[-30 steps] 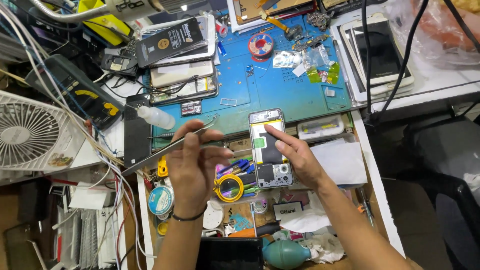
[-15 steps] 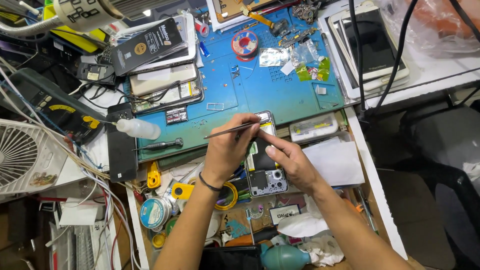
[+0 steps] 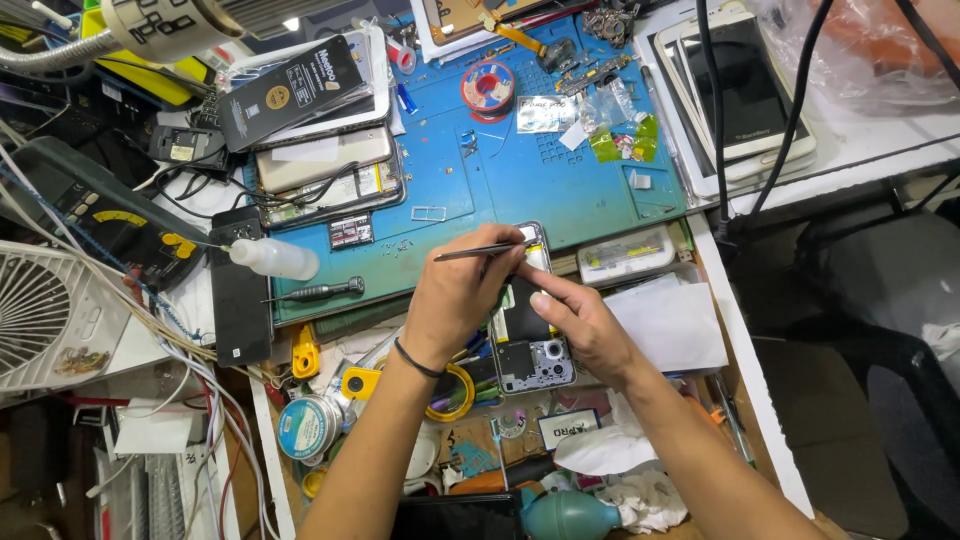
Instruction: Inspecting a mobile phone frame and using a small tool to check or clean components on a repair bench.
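Note:
An opened smartphone (image 3: 535, 350) with its back cover off lies at the near edge of a blue work mat (image 3: 470, 190), camera module toward me. My left hand (image 3: 462, 295) grips metal tweezers (image 3: 480, 251), whose tips point at the phone's upper end. My right hand (image 3: 580, 325) rests on the phone's right side, with its index fingertip pressing on the phone's middle.
A squeeze bottle (image 3: 272, 258) and a black screwdriver (image 3: 315, 292) lie on the mat's left. Stacked phones (image 3: 320, 175), a solder reel (image 3: 488, 87), a white tablet (image 3: 745, 95), a desk fan (image 3: 40, 315), a teal blower bulb (image 3: 570, 515) and tangled cables crowd the bench.
My left hand has carried the tweezers rightward from the bench's left side to the phone's top. My right hand stays on the phone. The camera has shifted slightly.

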